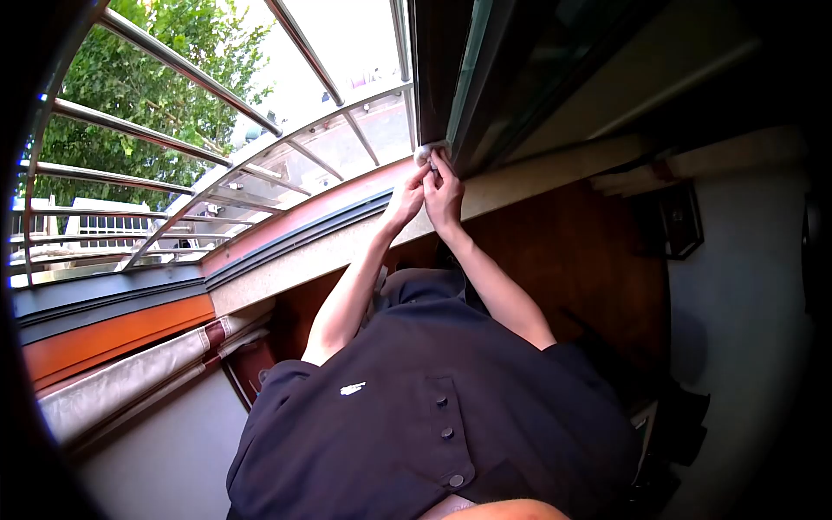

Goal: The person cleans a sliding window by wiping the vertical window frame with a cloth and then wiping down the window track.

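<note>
The person's left hand (405,204) and right hand (444,198) meet at the lower end of a dark, upright window frame (431,87), their fingers drawn together, nearly touching, and bent close around a small, pale, shiny rounded piece (423,155), though which of them grips it cannot be told. This piece sits right by the frame's edge, above the long, pale speckled window sill (260,291), while curved silver metal bars (191,75) stand outside to the left and a dark buttoned shirt (347,451) covers the person's torso below.
</note>
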### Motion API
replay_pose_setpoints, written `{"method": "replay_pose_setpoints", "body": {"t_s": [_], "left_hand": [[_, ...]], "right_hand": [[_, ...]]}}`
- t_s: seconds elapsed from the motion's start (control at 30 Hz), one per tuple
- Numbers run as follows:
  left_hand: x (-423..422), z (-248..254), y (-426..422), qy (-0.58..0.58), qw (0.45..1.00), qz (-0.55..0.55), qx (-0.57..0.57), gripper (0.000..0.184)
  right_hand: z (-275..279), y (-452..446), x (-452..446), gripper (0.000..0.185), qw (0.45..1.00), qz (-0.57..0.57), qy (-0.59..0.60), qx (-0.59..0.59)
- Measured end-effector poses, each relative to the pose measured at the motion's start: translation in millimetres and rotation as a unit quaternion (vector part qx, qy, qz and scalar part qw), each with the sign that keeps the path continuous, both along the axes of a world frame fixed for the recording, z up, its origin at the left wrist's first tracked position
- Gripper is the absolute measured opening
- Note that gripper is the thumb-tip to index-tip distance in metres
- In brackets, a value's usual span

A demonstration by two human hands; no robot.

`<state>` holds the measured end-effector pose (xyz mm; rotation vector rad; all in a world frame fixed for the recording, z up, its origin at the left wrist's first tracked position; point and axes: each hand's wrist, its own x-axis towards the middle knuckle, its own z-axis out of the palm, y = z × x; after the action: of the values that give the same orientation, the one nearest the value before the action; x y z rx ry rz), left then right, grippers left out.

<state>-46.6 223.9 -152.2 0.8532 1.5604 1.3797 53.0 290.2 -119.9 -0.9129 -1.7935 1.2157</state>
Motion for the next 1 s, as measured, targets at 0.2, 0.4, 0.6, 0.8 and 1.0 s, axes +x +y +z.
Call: {"method": "replay_pose_setpoints", "body": {"t_s": [0.2, 0.4, 0.6, 0.8, 1.0], "left_hand": [[17, 64, -27, 0.099, 0.993, 0.064, 0.010, 0.051], [50, 133, -13, 0.144, 0.982, 0.038, 0.119, 0.053], [72, 160, 28, 0.274, 0.947, 0.050, 0.163, 0.064], [86, 170, 51, 0.307, 0.934, 0.111, 0.147, 0.065], [86, 221, 75, 0.396, 0.883, 0.141, 0.208, 0.068]], "right_hand": [[39, -11, 25, 0.041, 0.997, -0.014, 0.031, 0.068], [92, -5, 49, 0.043, 0.993, -0.074, 0.033, 0.090], [115, 52, 46, 0.048, 0.944, -0.052, 0.051, 0.321], [106, 85, 40, 0.038, 0.935, -0.009, 0.131, 0.330], [179, 111, 26, 0.043, 0.897, -0.011, 0.210, 0.388]]}}
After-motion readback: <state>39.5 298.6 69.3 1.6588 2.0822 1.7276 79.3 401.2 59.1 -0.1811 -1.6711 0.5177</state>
